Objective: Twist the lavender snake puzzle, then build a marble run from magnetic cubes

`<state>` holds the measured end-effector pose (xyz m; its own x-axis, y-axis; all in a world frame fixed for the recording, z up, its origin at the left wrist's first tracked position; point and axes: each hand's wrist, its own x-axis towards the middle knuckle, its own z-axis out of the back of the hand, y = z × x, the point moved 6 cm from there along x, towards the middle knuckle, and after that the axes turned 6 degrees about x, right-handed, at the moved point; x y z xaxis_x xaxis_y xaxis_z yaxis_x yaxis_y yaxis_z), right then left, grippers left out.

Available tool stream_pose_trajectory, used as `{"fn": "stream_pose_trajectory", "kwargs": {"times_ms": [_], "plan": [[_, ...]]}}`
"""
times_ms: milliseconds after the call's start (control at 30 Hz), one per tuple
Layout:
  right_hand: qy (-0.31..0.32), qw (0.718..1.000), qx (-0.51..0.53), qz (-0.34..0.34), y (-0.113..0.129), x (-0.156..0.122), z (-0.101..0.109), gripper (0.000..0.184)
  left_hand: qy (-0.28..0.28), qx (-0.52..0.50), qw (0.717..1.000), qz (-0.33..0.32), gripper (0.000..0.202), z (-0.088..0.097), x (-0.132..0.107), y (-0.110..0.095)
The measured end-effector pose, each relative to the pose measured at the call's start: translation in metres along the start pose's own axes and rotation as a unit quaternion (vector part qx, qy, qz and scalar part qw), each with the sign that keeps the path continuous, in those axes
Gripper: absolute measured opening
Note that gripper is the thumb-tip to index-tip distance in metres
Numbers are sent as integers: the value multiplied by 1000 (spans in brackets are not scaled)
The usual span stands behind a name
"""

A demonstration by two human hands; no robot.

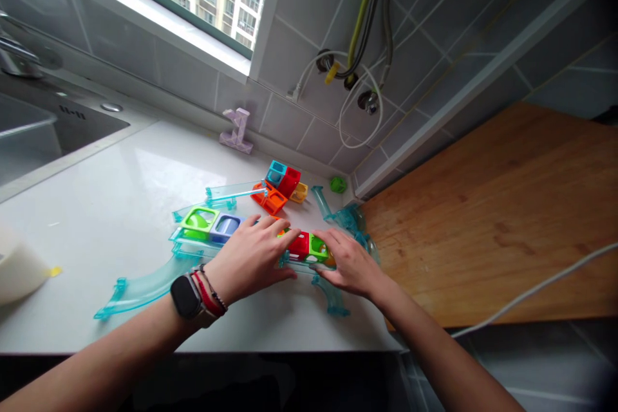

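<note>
A row of coloured marble-run blocks lies on the white countertop. From its left end run a lime green block and a lavender-blue block; a red block and a green block sit toward the right. My left hand, with a watch on the wrist, is laid over the middle of the row, fingers on the far side and thumb on the near side, hiding the blocks beneath. At the right end, my right hand grips the green block between fingers and thumb. Something orange shows partly under that palm.
Clear teal track pieces lie around the row. Behind it is a cluster of red, blue, orange and yellow blocks, with a green piece in the corner. A sink is left; a wooden board with a white cable is right.
</note>
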<state>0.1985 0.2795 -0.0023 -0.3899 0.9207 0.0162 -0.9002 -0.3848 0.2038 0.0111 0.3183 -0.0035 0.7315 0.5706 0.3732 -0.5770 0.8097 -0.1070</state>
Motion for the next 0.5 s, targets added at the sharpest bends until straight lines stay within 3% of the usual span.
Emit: {"fn": "stream_pose_trajectory", "kwargs": {"times_ms": [133, 367, 500], "plan": [[3, 999, 40, 17, -1, -2, 3, 77, 7, -2, 1000, -4, 29, -3, 4, -3], [34, 994, 97, 33, -21, -25, 14, 114, 3, -7, 1000, -9, 34, -7, 3, 3], [31, 994, 102, 7, -32, -44, 18, 109, 8, -11, 1000, -16, 37, -8, 4, 2]]}}
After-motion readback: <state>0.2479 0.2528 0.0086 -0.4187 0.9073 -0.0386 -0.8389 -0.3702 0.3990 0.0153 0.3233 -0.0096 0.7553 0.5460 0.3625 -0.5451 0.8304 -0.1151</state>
